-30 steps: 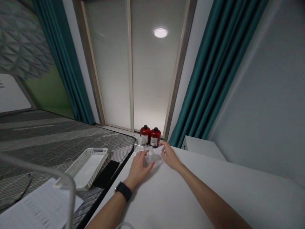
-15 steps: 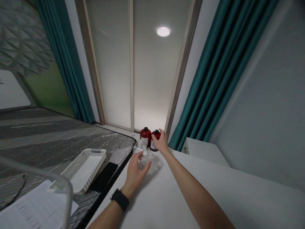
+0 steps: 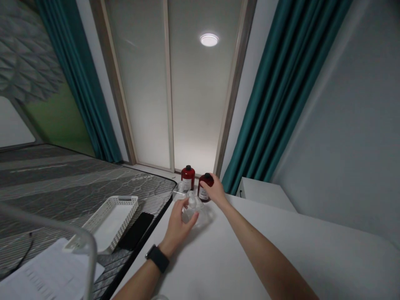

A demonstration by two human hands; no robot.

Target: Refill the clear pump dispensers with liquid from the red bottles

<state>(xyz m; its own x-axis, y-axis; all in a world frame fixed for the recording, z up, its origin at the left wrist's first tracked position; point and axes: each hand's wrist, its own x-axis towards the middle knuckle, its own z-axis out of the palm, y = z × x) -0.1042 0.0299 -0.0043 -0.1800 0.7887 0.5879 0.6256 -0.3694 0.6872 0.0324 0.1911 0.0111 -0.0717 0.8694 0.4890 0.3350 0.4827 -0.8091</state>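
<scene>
My right hand (image 3: 216, 191) grips a dark red bottle (image 3: 203, 193) with a black cap and white label, thumb on the near side and fingers behind. The bottle is upright at the white table's far end. A second red bottle (image 3: 187, 177) of the same kind stands just left and behind. My left hand (image 3: 178, 223), with a dark watch on its wrist, is curved beside a clear plastic object (image 3: 191, 203) that looks like a pump bottle or wrapping. Its thumb and fingers are apart; firm contact cannot be made out. A small clear box (image 3: 179, 192) sits behind it.
The white table (image 3: 225, 258) borders a grey patterned mattress (image 3: 93, 175) on the left. On the mattress lie a white basket (image 3: 117, 199), a black phone-like slab (image 3: 137, 231) and papers (image 3: 46, 271). A grey curved bar (image 3: 90, 250) crosses the lower left. A white cabinet (image 3: 265, 193) stands beyond the table.
My right hand left the clear plastic, took hold of the right red bottle and drew it slightly nearer, apart from the other bottle. My left hand stayed by the clear plastic.
</scene>
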